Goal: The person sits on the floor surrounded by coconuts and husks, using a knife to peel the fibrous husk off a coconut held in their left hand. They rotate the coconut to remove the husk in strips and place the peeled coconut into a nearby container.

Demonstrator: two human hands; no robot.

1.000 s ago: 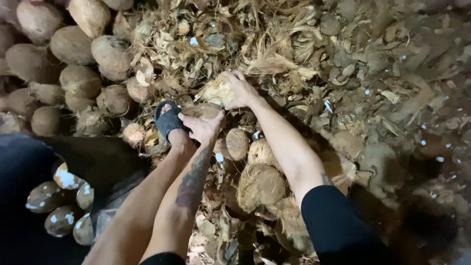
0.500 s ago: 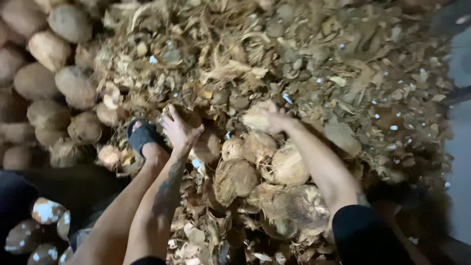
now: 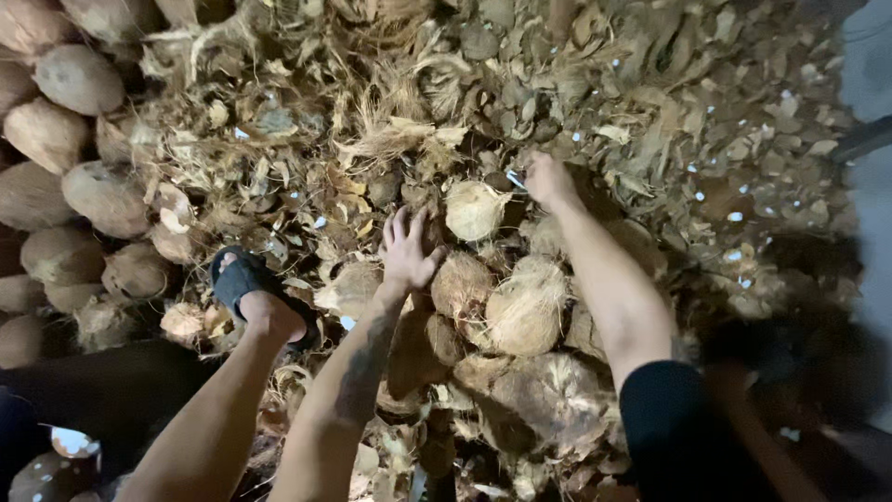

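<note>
I see my left hand [image 3: 407, 249] spread open on the husk pile [image 3: 390, 139]; my right hand [image 3: 548, 181] pinches a husk scrap beside 1 pale coconut [image 3: 474, 210]

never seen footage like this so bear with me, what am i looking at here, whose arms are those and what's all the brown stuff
This is one picture from a camera worn on a person's head, looking down at their own arms. No machine is involved, just two bare hands. The left hand, on a tattooed forearm, is spread open over a heap of husk scraps. The right hand reaches further out and touches the heap beside a pale husked coconut; whether it grips anything is hard to tell. More husked coconuts lie between the arms. The limb at lower left is the person's leg, its foot in a dark sandal. Whole brown coconuts are stacked at the left edge.
</note>
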